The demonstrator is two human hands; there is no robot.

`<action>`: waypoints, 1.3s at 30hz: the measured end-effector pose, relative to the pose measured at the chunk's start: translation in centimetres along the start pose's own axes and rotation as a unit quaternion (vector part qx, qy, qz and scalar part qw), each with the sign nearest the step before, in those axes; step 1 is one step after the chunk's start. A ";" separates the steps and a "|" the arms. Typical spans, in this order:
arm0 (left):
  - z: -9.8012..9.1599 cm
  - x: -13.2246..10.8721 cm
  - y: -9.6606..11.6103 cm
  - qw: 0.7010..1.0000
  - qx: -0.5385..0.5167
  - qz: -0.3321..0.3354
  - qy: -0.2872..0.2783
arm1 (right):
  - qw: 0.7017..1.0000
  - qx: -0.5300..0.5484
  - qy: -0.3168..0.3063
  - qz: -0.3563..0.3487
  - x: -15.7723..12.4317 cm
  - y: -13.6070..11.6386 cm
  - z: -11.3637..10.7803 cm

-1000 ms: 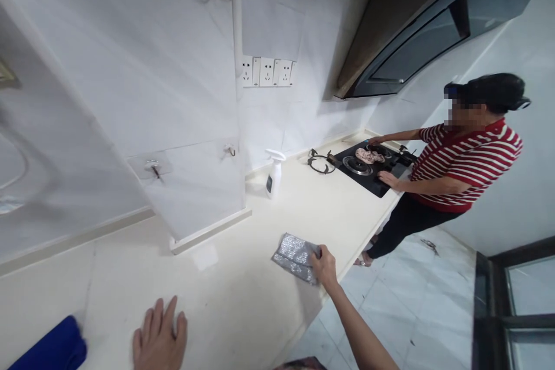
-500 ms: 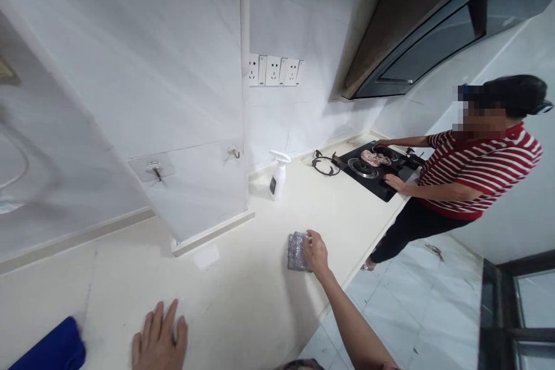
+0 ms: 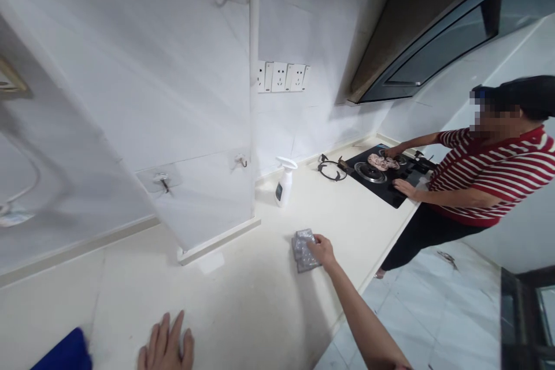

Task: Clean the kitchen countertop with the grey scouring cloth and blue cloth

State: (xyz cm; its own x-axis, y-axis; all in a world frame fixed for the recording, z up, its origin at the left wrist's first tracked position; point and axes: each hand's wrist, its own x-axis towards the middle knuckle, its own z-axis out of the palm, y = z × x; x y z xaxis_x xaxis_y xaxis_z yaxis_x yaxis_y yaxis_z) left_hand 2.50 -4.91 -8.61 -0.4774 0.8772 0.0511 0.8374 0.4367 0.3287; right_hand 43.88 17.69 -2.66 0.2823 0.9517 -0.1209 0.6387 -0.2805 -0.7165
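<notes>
My right hand [image 3: 323,250] reaches out over the cream countertop [image 3: 243,300] and presses down on a silver-grey glittery cloth [image 3: 304,250], its fingers closed on the cloth's right edge. At the bottom edge my left hand [image 3: 166,347] lies flat on the counter, fingers stretched out, holding nothing. Just left of that hand lies a blue cloth [image 3: 65,354].
A white spray bottle [image 3: 284,182] stands near the tiled wall. Further right a person in a red striped shirt [image 3: 489,167] works at a black gas hob [image 3: 384,173] with a pink rag, a loose burner ring [image 3: 332,169] beside it. A range hood hangs above.
My right hand has slid the silver cloth left and away from the counter edge, and the cloth has bunched up smaller. My left hand has stayed put.
</notes>
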 end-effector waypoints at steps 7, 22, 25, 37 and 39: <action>0.6 0.1 -0.3 1.000 -0.004 0.007 -0.002 | 0.995 0.011 0.091 -0.032 4.0 -0.4 -4.8; -11.1 3.9 -10.7 0.973 -0.081 -0.176 0.127 | 0.954 0.178 -0.221 -0.096 -18.9 2.9 9.0; -13.8 5.8 -14.5 0.954 -0.072 -0.269 0.111 | 0.947 0.177 -0.232 -0.137 -19.0 1.5 9.2; -15.7 4.4 -13.3 0.945 -0.182 -0.269 -0.034 | 0.919 0.230 -0.310 -0.083 -21.9 0.1 9.7; -15.1 3.2 -10.2 0.943 -0.248 -0.216 -0.043 | 0.895 0.288 -0.338 -0.026 -22.4 -0.2 9.8</action>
State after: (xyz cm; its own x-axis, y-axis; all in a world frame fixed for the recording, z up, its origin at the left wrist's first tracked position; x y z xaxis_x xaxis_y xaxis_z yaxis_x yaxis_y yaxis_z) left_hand -11.58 -9.54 2.46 -0.7045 0.6606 -0.2593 0.3318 0.6296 0.7025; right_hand 30.40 -2.32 -6.59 -0.3601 0.8741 -0.3262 0.1082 -0.3082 -0.9452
